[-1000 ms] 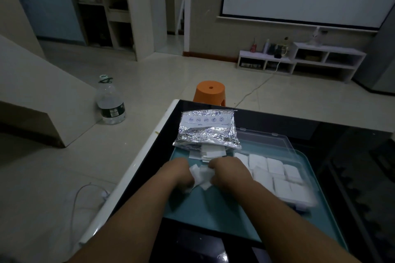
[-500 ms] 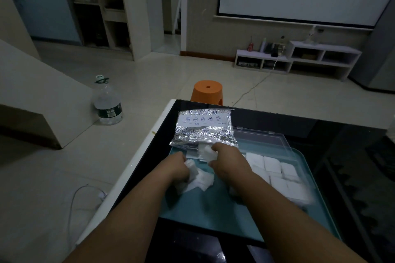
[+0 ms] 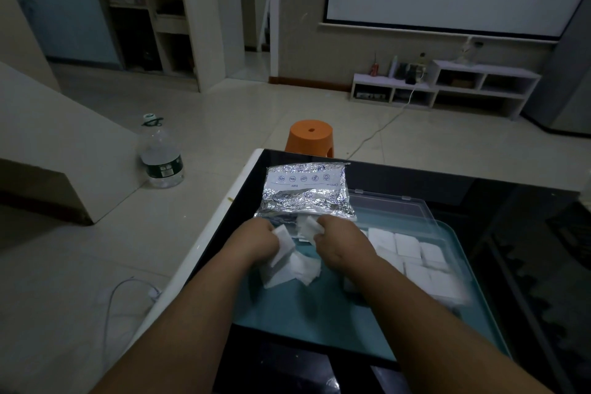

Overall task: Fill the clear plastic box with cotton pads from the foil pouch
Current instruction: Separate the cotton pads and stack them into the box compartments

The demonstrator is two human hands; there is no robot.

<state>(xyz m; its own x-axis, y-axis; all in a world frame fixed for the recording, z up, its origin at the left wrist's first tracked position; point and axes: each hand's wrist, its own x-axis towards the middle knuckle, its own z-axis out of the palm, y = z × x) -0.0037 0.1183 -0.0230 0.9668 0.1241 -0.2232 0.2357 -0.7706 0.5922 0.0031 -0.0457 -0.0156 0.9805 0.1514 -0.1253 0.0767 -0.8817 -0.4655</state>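
My left hand [image 3: 256, 241] grips a sheaf of cotton pads [image 3: 284, 265]; my right hand [image 3: 340, 241] pinches more at the foil pouch [image 3: 307, 192] mouth.

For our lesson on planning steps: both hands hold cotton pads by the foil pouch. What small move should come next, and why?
Probably carry the cotton pads rightward into the clear plastic box. The left hand and right hand both grip pads just outside the foil pouch, and the box lies open beside them, holding rows of pads.
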